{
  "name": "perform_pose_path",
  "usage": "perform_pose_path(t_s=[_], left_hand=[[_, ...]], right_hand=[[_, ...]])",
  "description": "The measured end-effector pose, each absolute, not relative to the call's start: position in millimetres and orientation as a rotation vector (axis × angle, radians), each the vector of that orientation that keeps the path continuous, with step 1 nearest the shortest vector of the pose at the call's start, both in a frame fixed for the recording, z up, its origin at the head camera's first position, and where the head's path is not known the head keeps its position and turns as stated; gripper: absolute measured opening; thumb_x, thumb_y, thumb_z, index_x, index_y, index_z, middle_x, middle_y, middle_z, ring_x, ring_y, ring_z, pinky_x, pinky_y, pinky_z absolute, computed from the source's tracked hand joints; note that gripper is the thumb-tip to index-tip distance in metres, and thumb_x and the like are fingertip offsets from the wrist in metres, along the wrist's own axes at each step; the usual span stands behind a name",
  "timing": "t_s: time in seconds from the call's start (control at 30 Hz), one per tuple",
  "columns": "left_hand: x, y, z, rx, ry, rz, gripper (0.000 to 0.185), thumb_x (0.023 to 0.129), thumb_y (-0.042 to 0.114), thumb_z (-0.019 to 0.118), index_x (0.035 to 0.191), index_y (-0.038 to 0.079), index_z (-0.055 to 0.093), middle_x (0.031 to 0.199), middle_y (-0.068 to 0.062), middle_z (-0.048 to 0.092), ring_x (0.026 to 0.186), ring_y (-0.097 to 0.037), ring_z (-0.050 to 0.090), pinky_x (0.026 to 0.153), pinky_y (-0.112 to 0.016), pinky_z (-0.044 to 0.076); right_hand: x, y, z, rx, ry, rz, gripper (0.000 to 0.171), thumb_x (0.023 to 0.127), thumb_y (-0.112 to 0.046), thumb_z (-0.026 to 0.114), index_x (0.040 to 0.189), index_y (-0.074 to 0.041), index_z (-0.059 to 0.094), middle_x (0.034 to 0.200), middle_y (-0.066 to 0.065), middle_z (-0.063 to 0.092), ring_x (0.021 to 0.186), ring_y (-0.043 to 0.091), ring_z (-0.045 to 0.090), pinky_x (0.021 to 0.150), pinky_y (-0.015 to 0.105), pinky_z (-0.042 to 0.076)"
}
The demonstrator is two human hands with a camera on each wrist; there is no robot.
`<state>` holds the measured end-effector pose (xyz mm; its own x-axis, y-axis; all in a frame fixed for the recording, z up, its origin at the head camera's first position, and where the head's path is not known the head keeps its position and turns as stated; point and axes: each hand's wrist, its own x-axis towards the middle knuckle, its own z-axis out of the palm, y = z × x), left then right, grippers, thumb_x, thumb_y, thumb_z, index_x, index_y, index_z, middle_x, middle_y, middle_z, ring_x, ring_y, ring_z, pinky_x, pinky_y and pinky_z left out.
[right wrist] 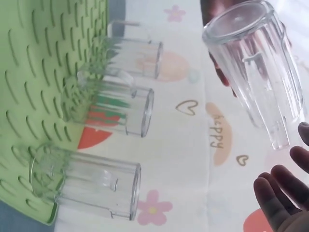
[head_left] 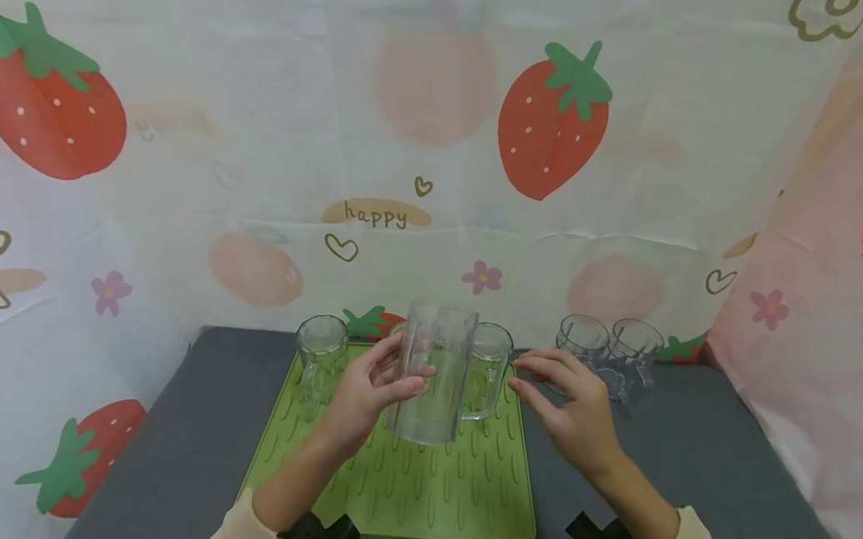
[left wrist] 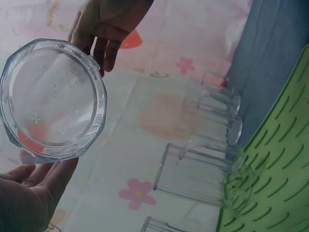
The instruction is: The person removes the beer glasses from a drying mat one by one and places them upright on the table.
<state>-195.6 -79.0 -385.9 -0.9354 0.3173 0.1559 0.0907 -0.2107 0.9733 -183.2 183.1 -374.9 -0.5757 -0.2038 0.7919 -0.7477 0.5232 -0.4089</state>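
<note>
Currently, left hand (head_left: pixel 366 390): it grips a clear mug (head_left: pixel 434 387), thumb on one side and fingers on the other.
Clear mug: it is raised in the air over the green mat (head_left: pixel 460 505), between the left and right edges of this mat; its base faces the left wrist camera.
Right hand (head_left: pixel 576 405): it holds nothing; thumb and fingers are apart, loosely bent, near the clear mug and just to its right.
Mugs on the mat: the left mug (head_left: pixel 322 358) stands at the back left corner, the right mug (head_left: pixel 488 374) near the back right corner, and the middle mug (right wrist: pixel 116 108) between them, mostly hidden in the head view.
Glasses: one glass (head_left: pixel 583 334) and another glass (head_left: pixel 638 347) stand side by side on the grey table (head_left: pixel 732 491), beyond the mat's right edge, near the table's back edge.
Backdrop (head_left: pixel 673 153): behind the table, pale cloth with strawberries, hearts and flowers.
</note>
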Motion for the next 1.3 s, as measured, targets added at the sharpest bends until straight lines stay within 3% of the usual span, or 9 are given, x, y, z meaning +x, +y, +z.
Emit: perform_pose_path(t_s=[0.2, 0.3, 0.53, 0.6, 1.03, 1.3], left_hand=[[-190, -77, -391, 0.516, 1.900, 2.321, 0.073, 0.085, 0.006, 0.069, 0.150, 0.009, 0.035, 0.145, -0.021, 0.047, 0.115, -0.013, 0.063, 0.091, -0.028, 0.055], [-189, -76, -393, 0.540, 1.878, 2.354, 0.073, 0.084, 0.002, 0.068, 0.149, 0.007, 0.036, 0.146, -0.022, 0.046, 0.115, -0.012, 0.063, 0.094, -0.031, 0.055], [-186, -76, -397, 0.652, 1.846, 2.367, 0.082, 0.084, 0.003, 0.070, 0.152, 0.000, 0.026, 0.148, -0.030, 0.037, 0.118, -0.011, 0.061, 0.097, -0.034, 0.053], [-186, -76, -399, 0.678, 1.847, 2.368, 0.083, 0.083, 0.004, 0.071, 0.152, -0.001, 0.024, 0.148, -0.030, 0.036, 0.119, -0.012, 0.060, 0.097, -0.034, 0.052], [-186, -76, -406, 0.709, 1.824, 2.377, 0.084, 0.085, 0.005, 0.072, 0.153, 0.000, 0.023, 0.152, -0.029, 0.032, 0.119, -0.008, 0.060, 0.099, -0.035, 0.051], [-186, -76, -407, 0.697, 1.838, 2.365, 0.083, 0.085, 0.005, 0.071, 0.153, 0.000, 0.024, 0.151, -0.028, 0.034, 0.120, -0.009, 0.060, 0.099, -0.032, 0.052]], right_hand=[[-179, 182, -377, 0.660, -2.201, 1.354, 0.026, 0.083, 0.003, 0.072, 0.109, -0.002, 0.070, 0.102, 0.015, 0.069, 0.091, 0.001, 0.065, 0.076, 0.016, 0.055], [-178, 182, -375, 0.621, -2.250, 1.576, 0.027, 0.089, -0.002, 0.068, 0.116, 0.002, 0.066, 0.106, 0.018, 0.068, 0.093, 0.000, 0.066, 0.077, 0.021, 0.057], [-180, 181, -372, 0.560, -2.248, 2.077, 0.042, 0.095, -0.008, 0.061, 0.131, 0.012, 0.051, 0.102, -0.008, 0.067, 0.090, 0.008, 0.069, 0.081, 0.029, 0.059], [-180, 181, -373, 0.550, -2.228, 2.188, 0.045, 0.096, -0.009, 0.060, 0.133, 0.014, 0.048, 0.103, -0.010, 0.067, 0.092, 0.008, 0.069, 0.082, 0.029, 0.059], [-181, 178, -380, 0.491, -2.149, 2.379, 0.029, 0.095, -0.011, 0.063, 0.124, -0.009, 0.062, 0.103, -0.008, 0.071, 0.093, 0.009, 0.069, 0.081, 0.027, 0.058], [-183, 178, -383, 0.519, -2.131, 2.381, 0.029, 0.094, -0.009, 0.063, 0.123, -0.012, 0.063, 0.101, -0.009, 0.070, 0.093, 0.007, 0.070, 0.081, 0.026, 0.058]])
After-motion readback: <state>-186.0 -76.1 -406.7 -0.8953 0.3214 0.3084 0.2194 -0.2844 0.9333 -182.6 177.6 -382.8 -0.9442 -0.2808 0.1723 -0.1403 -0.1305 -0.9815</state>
